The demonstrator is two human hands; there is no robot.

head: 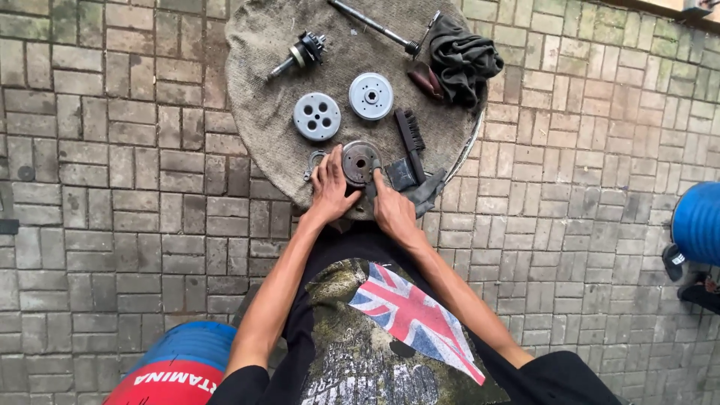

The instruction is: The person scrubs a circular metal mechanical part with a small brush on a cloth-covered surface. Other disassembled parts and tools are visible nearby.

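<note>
Where the brick paving (112,187) runs along the left, a blue drum (184,358) with a red band bearing white lettering lies at the bottom left corner of the view, just beside the person's left arm. Further right stands a round work surface covered in coarse grey cloth (262,112). Near its far left edge lies a short shaft with a gear end (298,54). Below it sits a pale metal disc with several round holes (316,116), and just right of it a second pale disc with one central hole (370,96). At the near edge, the left hand (331,189) lies spread open, fingers resting on the left rim of a dark, rusty round part (360,162); a small metal ring piece (314,162) lies just beside the fingertips. The right hand (391,208) presses its index finger against the right rim of the same dark part, the other fingers curled loosely, gripping nothing else. Right of that hand lie a black brush (410,139) and a folded grey rag (420,191) at the near right edge. A long metal rod (371,26) crosses the far edge, ending beside a crumpled dark cloth (463,64). Far right, another blue drum (697,221) shows at the frame's edge.
</note>
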